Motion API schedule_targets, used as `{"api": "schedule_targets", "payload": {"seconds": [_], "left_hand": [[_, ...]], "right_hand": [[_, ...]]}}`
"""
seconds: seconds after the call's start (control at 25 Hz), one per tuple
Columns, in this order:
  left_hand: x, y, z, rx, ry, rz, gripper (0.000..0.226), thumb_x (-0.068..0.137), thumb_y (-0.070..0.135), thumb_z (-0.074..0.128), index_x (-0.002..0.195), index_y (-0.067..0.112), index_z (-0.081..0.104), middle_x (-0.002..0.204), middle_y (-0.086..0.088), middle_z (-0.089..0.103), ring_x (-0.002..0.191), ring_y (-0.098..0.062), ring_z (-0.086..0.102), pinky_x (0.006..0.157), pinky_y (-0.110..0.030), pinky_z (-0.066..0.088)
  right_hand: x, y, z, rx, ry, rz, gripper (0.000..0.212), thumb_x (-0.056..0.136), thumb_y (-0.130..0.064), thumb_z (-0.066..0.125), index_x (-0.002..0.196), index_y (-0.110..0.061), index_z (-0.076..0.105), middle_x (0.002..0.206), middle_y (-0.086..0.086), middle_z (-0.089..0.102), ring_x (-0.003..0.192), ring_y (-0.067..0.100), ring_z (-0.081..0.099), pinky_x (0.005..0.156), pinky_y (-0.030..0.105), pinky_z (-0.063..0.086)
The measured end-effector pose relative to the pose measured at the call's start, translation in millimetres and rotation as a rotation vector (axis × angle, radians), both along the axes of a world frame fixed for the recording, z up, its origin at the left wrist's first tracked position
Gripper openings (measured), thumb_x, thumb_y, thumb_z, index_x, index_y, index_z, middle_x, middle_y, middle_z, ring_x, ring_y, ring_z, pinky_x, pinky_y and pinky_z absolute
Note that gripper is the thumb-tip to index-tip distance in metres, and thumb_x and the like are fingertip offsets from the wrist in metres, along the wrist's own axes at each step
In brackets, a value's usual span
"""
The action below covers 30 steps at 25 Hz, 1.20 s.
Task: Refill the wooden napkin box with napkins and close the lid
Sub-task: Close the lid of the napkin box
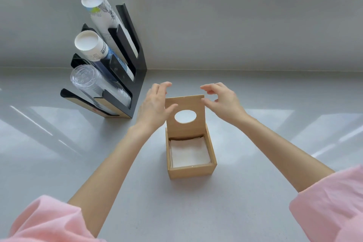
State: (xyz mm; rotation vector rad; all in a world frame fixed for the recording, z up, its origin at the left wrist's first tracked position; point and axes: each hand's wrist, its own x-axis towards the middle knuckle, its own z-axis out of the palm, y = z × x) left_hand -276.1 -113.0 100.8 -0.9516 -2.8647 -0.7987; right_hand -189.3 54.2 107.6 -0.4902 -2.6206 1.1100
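Now napkins (189, 152) in open-lidded box (191, 171)

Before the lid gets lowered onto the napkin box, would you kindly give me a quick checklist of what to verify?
1. Napkins are in the wooden box: ok.
2. Napkins sit below the rim, nothing sticking up: ok.
3. Lid is upright at the box's far edge, ready to lower: ok.
4. Left hand is at the lid's left edge, holding nothing: ok.
5. Right hand is at the lid's right edge, holding nothing: ok.
6. Firm contact of either hand with the lid: cannot tell.
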Motion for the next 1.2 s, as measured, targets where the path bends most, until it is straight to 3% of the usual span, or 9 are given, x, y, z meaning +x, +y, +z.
{"api": "schedule_targets", "payload": {"seconds": [0.08,0.16,0.36,0.56,0.68,0.76,0.92,1.04,1.2], "left_hand": [[-10.9,3.0,1.8,-0.171,-0.037,-0.006,0.050,0.087,0.030,0.058,0.132,0.015,0.042,0.129,-0.008,0.046,0.119,-0.025,0.041,0.090,-0.037,0.040],[-16.3,4.6,2.9,-0.265,-0.091,-0.012,0.039,0.089,0.032,0.054,0.124,0.015,0.050,0.123,-0.009,0.055,0.115,-0.026,0.048,0.087,-0.035,0.040],[-19.0,8.7,10.9,-0.212,-0.125,0.022,0.027,0.088,0.035,0.055,0.110,0.019,0.058,0.103,-0.004,0.067,0.092,-0.023,0.057,0.070,-0.028,0.036],[-16.6,9.1,8.4,-0.101,-0.064,0.032,0.021,0.086,0.030,0.057,0.105,0.021,0.060,0.101,-0.001,0.069,0.096,-0.021,0.061,0.069,-0.027,0.038],[-6.7,-0.7,3.3,0.061,-0.089,-0.010,0.021,0.087,0.022,0.058,0.106,0.015,0.062,0.101,-0.003,0.070,0.093,-0.019,0.065,0.075,-0.029,0.044],[-2.5,-12.1,-0.1,0.151,-0.118,-0.039,0.021,0.087,0.019,0.060,0.106,0.011,0.066,0.098,-0.004,0.071,0.089,-0.016,0.065,0.080,-0.028,0.046],[12.7,-38.7,-16.8,0.265,-0.104,-0.125,0.019,0.083,0.015,0.065,0.101,0.013,0.072,0.095,0.009,0.070,0.088,-0.001,0.063,0.081,-0.006,0.043],[27.9,-54.6,-40.7,0.302,0.006,-0.232,0.021,0.084,0.024,0.062,0.102,0.021,0.071,0.101,0.012,0.069,0.092,-0.002,0.064,0.079,-0.015,0.049],[39.3,-70.3,-69.9,0.243,0.180,-0.310,0.031,0.093,0.043,0.039,0.106,0.028,0.063,0.110,0.005,0.071,0.100,-0.004,0.062,0.076,-0.027,0.051]], "right_hand": [[-7.6,1.6,-3.3,-0.167,-0.120,-0.014,0.041,0.088,-0.017,0.058,0.129,-0.018,0.052,0.124,0.001,0.056,0.115,0.013,0.052,0.091,0.022,0.038],[-11.8,0.6,-9.1,-0.325,-0.178,-0.035,0.040,0.088,-0.015,0.059,0.128,-0.018,0.053,0.112,-0.001,0.057,0.106,0.013,0.054,0.085,0.022,0.040],[-14.7,4.7,-15.5,-0.365,-0.111,-0.108,0.027,0.086,-0.009,0.057,0.110,-0.018,0.065,0.094,0.000,0.065,0.097,0.018,0.059,0.085,0.028,0.045],[-5.6,8.1,-14.8,-0.320,-0.034,-0.110,0.024,0.088,-0.014,0.057,0.109,-0.018,0.067,0.097,-0.001,0.068,0.098,0.013,0.061,0.082,0.018,0.042],[4.9,5.8,-15.4,-0.274,0.020,-0.071,0.024,0.089,-0.013,0.056,0.111,-0.015,0.068,0.098,-0.003,0.068,0.096,0.006,0.061,0.075,-0.001,0.042],[14.1,1.4,-17.2,-0.266,0.064,-0.039,0.023,0.089,-0.009,0.056,0.109,-0.012,0.069,0.096,-0.004,0.069,0.092,0.003,0.063,0.075,-0.005,0.041],[39.9,-7.1,-27.8,-0.229,0.108,0.042,0.021,0.087,-0.007,0.061,0.104,-0.012,0.071,0.095,-0.010,0.068,0.080,-0.015,0.062,0.081,-0.001,0.044],[59.2,-11.5,-43.5,-0.058,0.161,0.114,0.021,0.085,-0.006,0.065,0.102,-0.014,0.073,0.099,-0.013,0.069,0.087,-0.022,0.058,0.085,0.000,0.041],[78.0,-18.5,-71.3,0.213,0.268,0.216,0.022,0.085,-0.014,0.060,0.102,-0.014,0.073,0.107,-0.001,0.073,0.098,0.004,0.066,0.089,0.016,0.049]]}}
